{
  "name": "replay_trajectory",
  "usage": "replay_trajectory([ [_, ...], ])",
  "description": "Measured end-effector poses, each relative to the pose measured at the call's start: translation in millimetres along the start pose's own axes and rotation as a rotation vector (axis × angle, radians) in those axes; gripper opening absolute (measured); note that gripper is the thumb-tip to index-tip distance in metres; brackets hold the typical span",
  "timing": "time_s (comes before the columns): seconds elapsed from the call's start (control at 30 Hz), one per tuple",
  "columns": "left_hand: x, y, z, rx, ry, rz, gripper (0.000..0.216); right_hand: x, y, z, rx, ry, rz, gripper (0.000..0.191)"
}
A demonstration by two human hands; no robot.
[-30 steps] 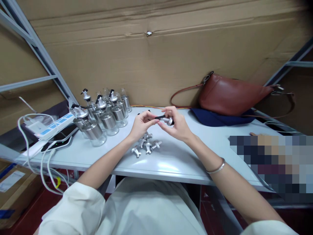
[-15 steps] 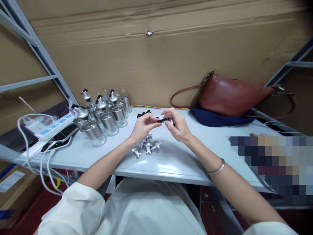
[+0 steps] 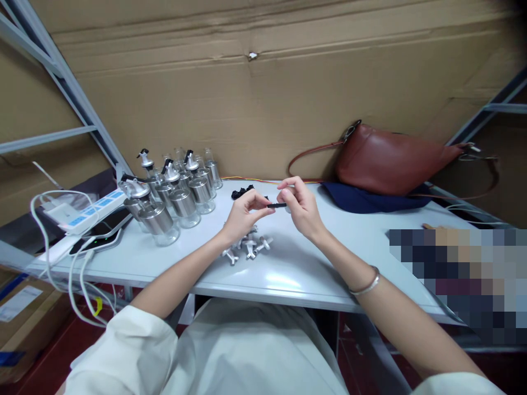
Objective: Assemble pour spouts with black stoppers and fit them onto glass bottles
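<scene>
Together left hand (image 3: 242,218), right hand (image 3: 303,213) pinch one strip (image 3: 276,206).

Your left hand (image 3: 242,215) and right hand (image 3: 303,211) meet above the grey table (image 3: 313,266), each pinching one end of a thin black piece (image 3: 276,206) held level between them. Just below your hands lies a small heap of silver pump parts (image 3: 247,247). To your left stands a cluster of steel-sleeved glass bottles (image 3: 173,195). A brown bag (image 3: 391,159) rests at the far right.
</scene>
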State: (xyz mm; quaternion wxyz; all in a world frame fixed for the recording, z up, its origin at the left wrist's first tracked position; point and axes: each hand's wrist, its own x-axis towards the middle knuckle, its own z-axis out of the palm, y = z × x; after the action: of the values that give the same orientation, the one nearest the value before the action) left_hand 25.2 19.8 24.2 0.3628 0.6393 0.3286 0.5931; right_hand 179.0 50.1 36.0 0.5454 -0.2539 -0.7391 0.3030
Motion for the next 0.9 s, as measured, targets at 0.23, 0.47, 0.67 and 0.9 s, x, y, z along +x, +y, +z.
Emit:
replay_trajectory([
  [0.23,1.0,-1.2,-0.6,-0.116,-0.025,-0.024,0.023,3.1,0.4,2.2,0.207,-0.137,0.203,0.036],
  [0.47,0.8,-2.4,-3.9,0.031,-0.045,0.002,0.017,6.8,-4.6,1.2,0.295,-0.184,0.322,0.043],
  [0.67,-0.3,1.7,-4.7,0.175,-0.024,0.143,0.011,7.2,-3.5,1.4,0.303,-0.150,0.297,0.043],
  [0.9,0.4,2.3,-4.9,0.225,-0.008,0.169,0.010,6.3,-6.2,0.8,0.273,-0.104,0.286,0.044],
])
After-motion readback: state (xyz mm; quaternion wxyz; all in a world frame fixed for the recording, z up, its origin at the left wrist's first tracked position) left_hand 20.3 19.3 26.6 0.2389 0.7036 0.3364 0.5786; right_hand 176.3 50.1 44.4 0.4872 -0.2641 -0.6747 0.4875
